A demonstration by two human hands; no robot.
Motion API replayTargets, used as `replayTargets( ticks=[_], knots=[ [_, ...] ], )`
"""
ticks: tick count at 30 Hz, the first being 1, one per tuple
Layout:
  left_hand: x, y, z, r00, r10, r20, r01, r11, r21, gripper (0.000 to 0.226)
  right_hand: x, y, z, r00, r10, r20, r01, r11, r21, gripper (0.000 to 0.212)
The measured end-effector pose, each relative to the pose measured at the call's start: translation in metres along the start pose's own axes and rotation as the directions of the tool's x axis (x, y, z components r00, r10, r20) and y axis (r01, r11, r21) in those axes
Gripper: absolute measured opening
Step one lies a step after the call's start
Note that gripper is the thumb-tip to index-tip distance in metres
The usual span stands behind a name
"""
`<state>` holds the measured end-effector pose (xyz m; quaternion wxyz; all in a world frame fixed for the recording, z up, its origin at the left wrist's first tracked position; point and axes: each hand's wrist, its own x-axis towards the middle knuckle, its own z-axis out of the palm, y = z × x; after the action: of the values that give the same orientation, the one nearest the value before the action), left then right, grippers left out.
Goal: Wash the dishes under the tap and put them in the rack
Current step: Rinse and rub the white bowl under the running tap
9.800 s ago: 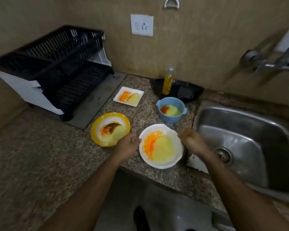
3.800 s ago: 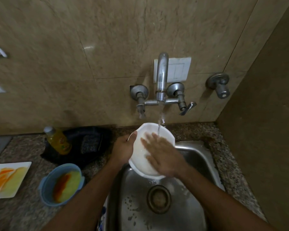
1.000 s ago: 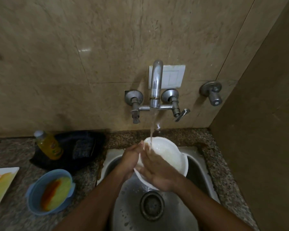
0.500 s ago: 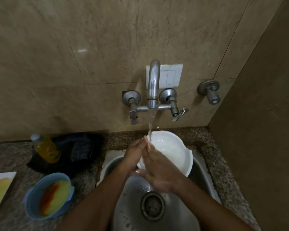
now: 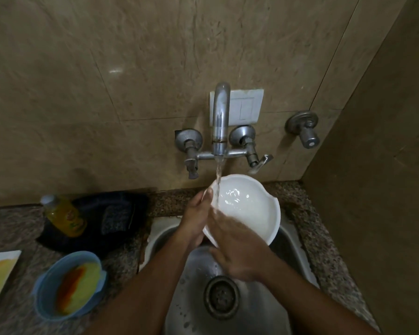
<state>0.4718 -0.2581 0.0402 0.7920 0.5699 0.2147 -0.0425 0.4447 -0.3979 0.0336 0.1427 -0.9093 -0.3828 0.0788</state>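
steel sink basin: left hand is gripping slippery, stiff white scalloped plate by its rim; right hand, fingers spread, is rubbing it.

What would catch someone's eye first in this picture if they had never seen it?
The white plate, held tilted over the steel sink at centre, with the tap running water onto its left edge. The left hand grips its rim while the right hand rubs it. At lower left, a blue bowl holds orange and yellow smears.
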Motion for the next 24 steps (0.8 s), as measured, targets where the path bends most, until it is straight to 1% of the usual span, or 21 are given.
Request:
replayTargets(
  ticks=[1, 2, 4, 5, 6, 9, 10, 12, 13, 14, 16, 17, 18, 20, 21, 22, 24],
  knots=[
    [0.0, -0.002, 0.0, 1.0, 0.005, -0.006, -0.005, 1.0, -0.007, 0.026, 0.001, 0.006, 0.0, 1.0, 0.021, -0.007, -0.021, 0.998, -0.062, 0.076],
    [-0.001, -0.002, 0.001, 1.0, 0.015, -0.017, -0.016, 1.0, -0.015, 0.026, 0.003, 0.006, 0.002, 0.998, 0.045, -0.034, -0.047, 0.997, -0.064, 0.077],
    [-0.001, -0.001, 0.003, 0.999, 0.037, -0.036, -0.037, 0.999, -0.005, 0.024, 0.004, -0.01, 0.004, 0.995, 0.05, -0.087, -0.042, 0.995, 0.092, 0.083],
    [-0.001, -0.002, 0.002, 0.998, 0.046, -0.041, -0.046, 0.999, 0.0, 0.023, 0.001, -0.014, 0.009, 0.996, 0.036, -0.08, -0.023, 0.988, 0.152, 0.084],
    [-0.002, -0.002, 0.001, 0.998, 0.057, -0.039, -0.057, 0.998, -0.004, 0.022, -0.005, -0.012, 0.013, 0.998, 0.015, -0.058, -0.006, 0.987, 0.159, 0.083],
    [-0.004, -0.005, -0.005, 0.994, 0.09, -0.058, -0.09, 0.996, -0.001, 0.023, -0.01, 0.003, 0.018, 0.999, 0.043, -0.023, -0.044, 0.999, -0.024, 0.077],
    [-0.003, -0.003, -0.005, 0.992, 0.105, -0.072, -0.104, 0.995, 0.008, 0.022, -0.008, -0.002, 0.021, 0.998, 0.05, -0.033, -0.05, 0.999, 0.001, 0.08],
    [-0.002, 0.0, -0.006, 0.984, 0.14, -0.106, -0.136, 0.99, 0.042, 0.02, -0.009, -0.015, 0.026, 0.999, 0.048, -0.025, -0.044, 0.992, 0.116, 0.088],
    [-0.001, 0.0, -0.008, 0.979, 0.164, -0.119, -0.157, 0.986, 0.062, 0.019, -0.013, -0.013, 0.027, 1.0, 0.021, -0.023, -0.018, 0.991, 0.135, 0.089],
    [-0.001, -0.002, -0.011, 0.974, 0.186, -0.127, -0.177, 0.981, 0.079, 0.019, -0.017, -0.006, 0.029, 1.0, 0.007, -0.015, -0.005, 0.994, 0.112, 0.087],
    [0.001, -0.004, -0.014, 0.964, 0.227, -0.142, -0.213, 0.971, 0.104, 0.02, -0.018, 0.011, 0.026, 0.998, 0.048, -0.029, -0.048, 0.999, -0.006, 0.082],
    [0.002, -0.003, -0.013, 0.959, 0.245, -0.142, -0.23, 0.966, 0.113, 0.02, -0.016, 0.011, 0.028, 0.997, 0.072, -0.037, -0.072, 0.997, -0.003, 0.084],
    [0.002, 0.0, -0.011, 0.957, 0.255, -0.141, -0.239, 0.964, 0.118, 0.02, -0.011, 0.002, 0.03, 0.996, 0.078, -0.048, -0.076, 0.996, 0.054, 0.089],
    [0.003, 0.005, -0.009, 0.956, 0.256, -0.14, -0.24, 0.963, 0.122, 0.021, -0.01, -0.014, 0.034, 0.998, 0.059, -0.025, -0.054, 0.987, 0.15, 0.096],
    [0.003, 0.004, -0.011, 0.957, 0.256, -0.135, -0.241, 0.964, 0.117, 0.022, -0.013, -0.013, 0.034, 0.999, 0.023, -0.025, -0.019, 0.988, 0.152, 0.094],
    [0.001, 0.0, -0.013, 0.96, 0.248, -0.128, -0.235, 0.966, 0.106, 0.022, -0.017, -0.005, 0.034, 1.0, -0.005, -0.024, 0.008, 0.994, 0.113, 0.092],
    [-0.001, -0.006, -0.018, 0.961, 0.24, -0.134, -0.225, 0.967, 0.116, 0.023, -0.013, 0.008, 0.033, 1.0, -0.002, -0.029, 0.002, 1.0, -0.01, 0.091]
  ],
)
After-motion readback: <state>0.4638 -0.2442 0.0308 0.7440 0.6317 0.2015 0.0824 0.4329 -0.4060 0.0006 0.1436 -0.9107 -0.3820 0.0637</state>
